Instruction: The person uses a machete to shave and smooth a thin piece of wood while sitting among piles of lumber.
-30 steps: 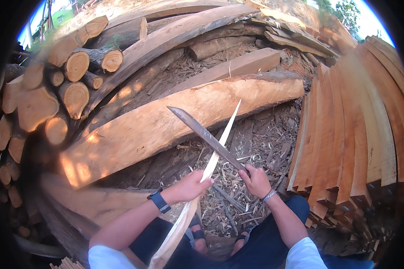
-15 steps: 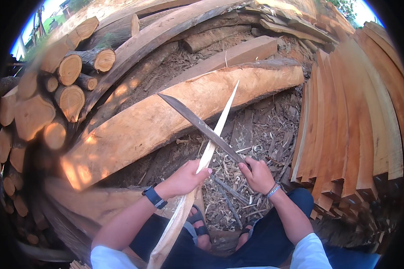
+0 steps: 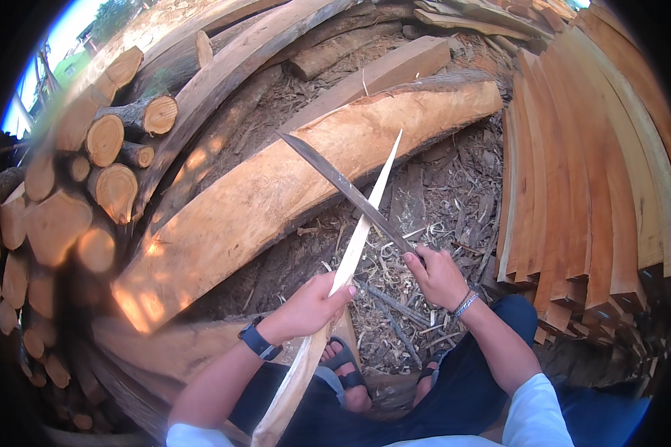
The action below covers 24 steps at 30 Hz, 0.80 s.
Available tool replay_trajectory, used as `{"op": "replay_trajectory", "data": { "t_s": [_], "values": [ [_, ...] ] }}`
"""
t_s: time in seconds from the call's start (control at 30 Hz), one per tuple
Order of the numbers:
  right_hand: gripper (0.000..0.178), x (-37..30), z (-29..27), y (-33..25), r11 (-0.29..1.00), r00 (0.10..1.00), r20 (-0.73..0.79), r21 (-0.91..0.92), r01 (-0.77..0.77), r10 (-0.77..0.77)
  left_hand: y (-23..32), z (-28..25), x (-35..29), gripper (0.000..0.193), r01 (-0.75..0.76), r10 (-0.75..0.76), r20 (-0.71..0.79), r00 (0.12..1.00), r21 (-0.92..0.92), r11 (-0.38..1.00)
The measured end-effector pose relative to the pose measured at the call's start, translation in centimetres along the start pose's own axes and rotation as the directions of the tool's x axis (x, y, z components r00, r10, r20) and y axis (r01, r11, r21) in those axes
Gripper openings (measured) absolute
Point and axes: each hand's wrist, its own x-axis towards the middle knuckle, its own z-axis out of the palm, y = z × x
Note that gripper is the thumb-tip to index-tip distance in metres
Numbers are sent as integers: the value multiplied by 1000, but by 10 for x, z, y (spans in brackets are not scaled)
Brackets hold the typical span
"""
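Note:
My left hand (image 3: 309,304) is closed around the middle of a long pale wooden stake (image 3: 353,249). The stake slants up and away to a sharp carved point, and its thicker lower end lies between my forearms. In my right hand (image 3: 435,277) is the handle of a machete (image 3: 334,176), its dark blade angled to the far left. Blade and stake cross a little beyond my hands, with the blade lying over the stake's tapered part. My left wrist carries a dark watch, my right a bracelet.
A large squared timber (image 3: 276,201) lies across the middle beyond my hands. Cut logs (image 3: 115,190) are piled at the left, and sawn planks (image 3: 566,179) stacked at the right. Shavings and bark (image 3: 395,313) cover the ground near my sandalled feet (image 3: 347,372).
The view has shifted slightly. The blade now crosses the stake at about the same height, a little nearer the stake's tip. Both hands keep their holds.

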Motion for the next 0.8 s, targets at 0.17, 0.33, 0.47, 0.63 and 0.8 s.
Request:
{"op": "replay_trajectory", "data": {
  "t_s": [0.17,0.33,0.47,0.63,0.8],
  "values": [
    [53,-3,-2,0,994,997,33,-85,65,-63,-6,0,-4,27,-41,41,-22,999,7,999],
    [53,10,-5,8,996,996,-55,62,-62,66,1,2,-6,26,-41,42,25,999,-25,999],
    [54,-5,-4,4,999,999,31,-28,15,-14,2,-1,-10,28,-16,13,-45,999,-53,998],
    [55,12,-2,19,999,996,-83,8,-41,42,6,3,-12,27,54,-49,55,997,-79,995],
    [56,1,-5,12,1000,1000,16,-25,-15,15,4,0,-13,27,28,-29,-24,999,-32,999]
  ]
}}
